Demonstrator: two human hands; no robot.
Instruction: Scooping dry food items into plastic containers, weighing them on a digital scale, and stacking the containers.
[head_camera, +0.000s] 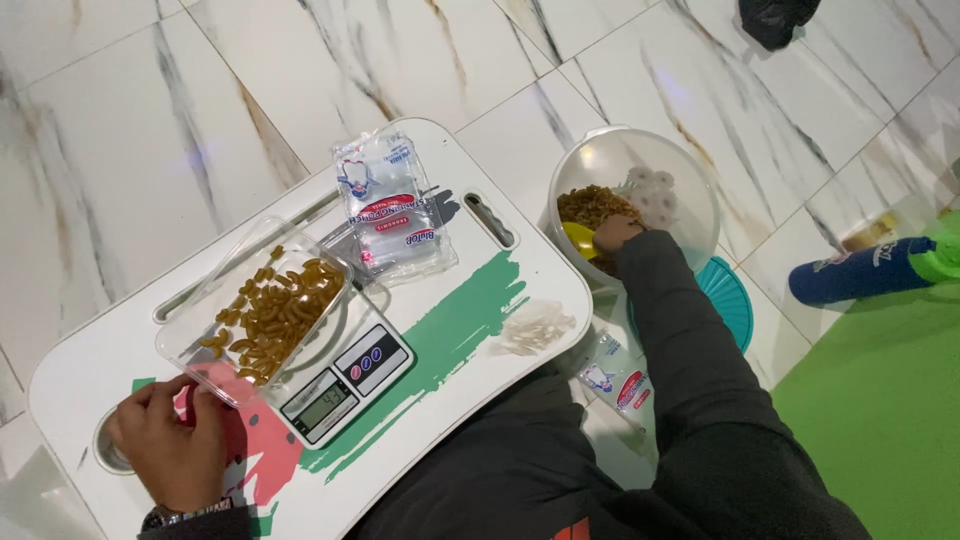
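Left hand (172, 447) at near-left corner of clear plastic container (255, 310), fingers curled together, fingertips touching its rim; whether actually pinching it, cannot tell. Container sitting on digital kitchen scale (335, 385), partly filled with brown curled pasta-like snacks (268, 315). Scale resting on white lap tray (480, 290) with green and red paint-stroke print. Stack of empty clear printed bags (392, 205) lying on tray just beyond container. Small pile of white strips (533, 328) on tray's right part. Right hand (613, 233) reaching into large white bowl (690, 190) on floor right of tray, fingers clamped on yellow scoop (580, 240), scoop sunk in brown snacks inside bowl. Teal lid (730, 298) under bowl's near side. Another printed bag (620, 378) on floor between tray and right sleeve. Blue-green bottle (870, 268) lying at far right on green mat.
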